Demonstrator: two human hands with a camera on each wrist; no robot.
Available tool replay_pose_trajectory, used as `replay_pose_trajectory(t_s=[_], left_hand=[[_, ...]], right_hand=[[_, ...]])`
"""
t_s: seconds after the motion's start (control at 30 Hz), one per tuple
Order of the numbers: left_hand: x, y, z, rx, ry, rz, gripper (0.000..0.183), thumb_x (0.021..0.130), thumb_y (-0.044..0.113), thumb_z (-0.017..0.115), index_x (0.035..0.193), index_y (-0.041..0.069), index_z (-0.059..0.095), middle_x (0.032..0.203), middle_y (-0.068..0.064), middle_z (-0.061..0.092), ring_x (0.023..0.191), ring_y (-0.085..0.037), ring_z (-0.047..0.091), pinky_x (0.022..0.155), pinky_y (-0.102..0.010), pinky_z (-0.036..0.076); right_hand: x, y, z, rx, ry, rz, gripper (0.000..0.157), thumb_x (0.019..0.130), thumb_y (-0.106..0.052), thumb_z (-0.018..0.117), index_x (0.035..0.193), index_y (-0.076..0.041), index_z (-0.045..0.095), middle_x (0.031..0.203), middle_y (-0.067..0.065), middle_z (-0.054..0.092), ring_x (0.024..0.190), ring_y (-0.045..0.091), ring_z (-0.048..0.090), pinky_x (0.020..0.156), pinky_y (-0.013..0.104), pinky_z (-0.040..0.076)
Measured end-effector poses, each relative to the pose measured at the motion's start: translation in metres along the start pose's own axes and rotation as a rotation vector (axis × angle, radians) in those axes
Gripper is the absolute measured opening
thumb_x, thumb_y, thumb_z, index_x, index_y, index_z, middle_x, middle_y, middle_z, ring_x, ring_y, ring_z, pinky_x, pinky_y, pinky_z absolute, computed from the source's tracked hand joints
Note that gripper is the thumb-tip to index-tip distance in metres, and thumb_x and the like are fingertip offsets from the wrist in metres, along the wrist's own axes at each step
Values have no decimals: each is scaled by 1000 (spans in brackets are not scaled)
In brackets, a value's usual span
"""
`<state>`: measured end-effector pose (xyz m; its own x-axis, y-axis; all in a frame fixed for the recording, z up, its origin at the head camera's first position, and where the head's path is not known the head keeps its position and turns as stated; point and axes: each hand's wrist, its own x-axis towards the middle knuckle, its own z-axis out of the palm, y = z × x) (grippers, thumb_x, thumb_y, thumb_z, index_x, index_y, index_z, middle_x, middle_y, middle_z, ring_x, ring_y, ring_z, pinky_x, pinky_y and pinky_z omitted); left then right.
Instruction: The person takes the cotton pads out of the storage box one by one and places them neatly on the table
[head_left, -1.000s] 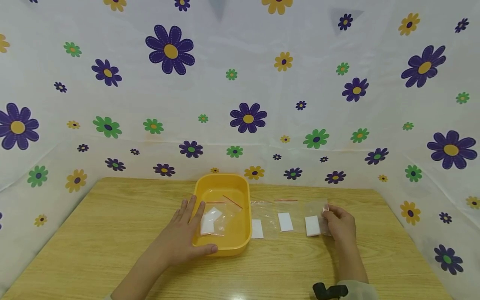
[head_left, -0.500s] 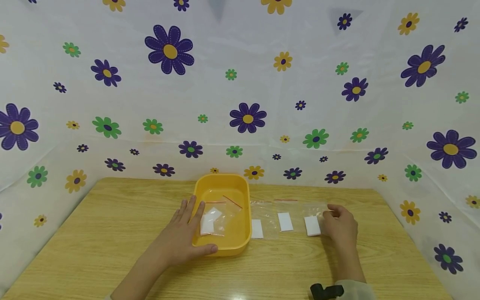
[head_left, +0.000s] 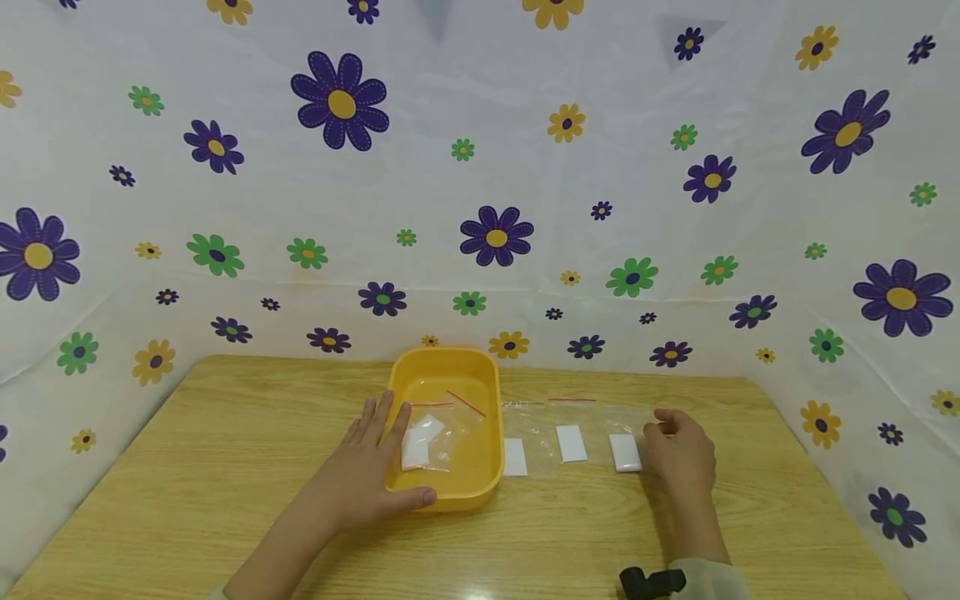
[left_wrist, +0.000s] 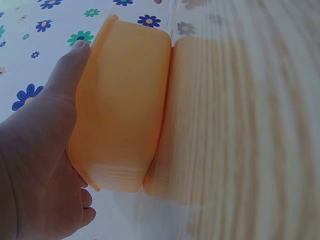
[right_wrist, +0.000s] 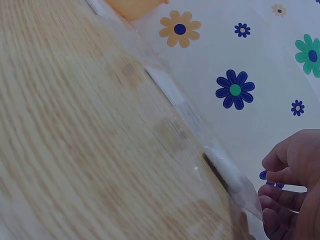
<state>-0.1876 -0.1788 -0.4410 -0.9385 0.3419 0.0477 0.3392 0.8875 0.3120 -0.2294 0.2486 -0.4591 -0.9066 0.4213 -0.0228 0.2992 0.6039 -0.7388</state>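
My left hand [head_left: 352,483] rests spread against the left side of a yellow plastic tray [head_left: 442,502], its fingers over the rim and the thumb along the near side. In the left wrist view the thumb [left_wrist: 67,75] lies straight along the tray wall [left_wrist: 122,100]. Inside the tray are two clear zip bags [head_left: 442,446] with white pieces. Three more bags lie in a row to its right. At the rightmost bag [head_left: 626,452], my right hand [head_left: 681,450] has curled fingers at the plastic edge. The right wrist view shows that bag's edge [right_wrist: 250,202] reaching the fingers.
The nearer bags in the row are the left one [head_left: 515,457] by the tray and the middle one [head_left: 572,443]. A wooden table [head_left: 525,550] lies beneath everything. Behind it hangs a flowered cloth [head_left: 420,192]. A black mount [head_left: 651,582] sits at my right wrist.
The rightmost bag's raised right edge has come down flatter, and my right hand has shifted slightly with it. My left hand and the tray have stayed in place.
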Motion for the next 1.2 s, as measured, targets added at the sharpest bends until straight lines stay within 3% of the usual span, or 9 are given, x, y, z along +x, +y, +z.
replay_pose_trajectory(t_s=[0.63, 0.77, 0.97, 1.2], left_hand=[[0, -3, 5, 22, 4, -5, 120, 76, 86, 53, 161, 11, 14, 167, -17, -4, 152, -43, 1, 121, -57, 17], [0, -2, 4, 16, 2, -8, 120, 76, 86, 53, 161, 11, 14, 167, -17, -3, 152, -43, 1, 121, -57, 17], [0, -2, 3, 13, 6, -7, 119, 76, 86, 53, 161, 11, 14, 167, -17, -3, 152, -43, 1, 121, -57, 17], [1, -3, 4, 12, 11, -5, 120, 76, 86, 53, 161, 12, 13, 167, -17, -3, 153, -43, 1, 121, -57, 17]], right_hand=[[-2, -8, 2, 110, -18, -44, 43, 96, -23, 55, 133, -4, 61, 125, 21, 64, 114, 37, 60, 96, 50, 46], [-4, -14, 4, 167, -59, -47, 42, 97, -24, 56, 134, -5, 61, 127, 20, 63, 116, 34, 59, 96, 44, 47], [-5, -25, 10, 305, -130, -52, 41, 99, -23, 57, 135, -4, 59, 129, 18, 61, 111, 30, 61, 80, 22, 53], [-12, -43, 16, 542, -197, -45, 38, 99, -14, 57, 134, 2, 58, 128, 19, 58, 108, 28, 62, 82, 24, 58]])
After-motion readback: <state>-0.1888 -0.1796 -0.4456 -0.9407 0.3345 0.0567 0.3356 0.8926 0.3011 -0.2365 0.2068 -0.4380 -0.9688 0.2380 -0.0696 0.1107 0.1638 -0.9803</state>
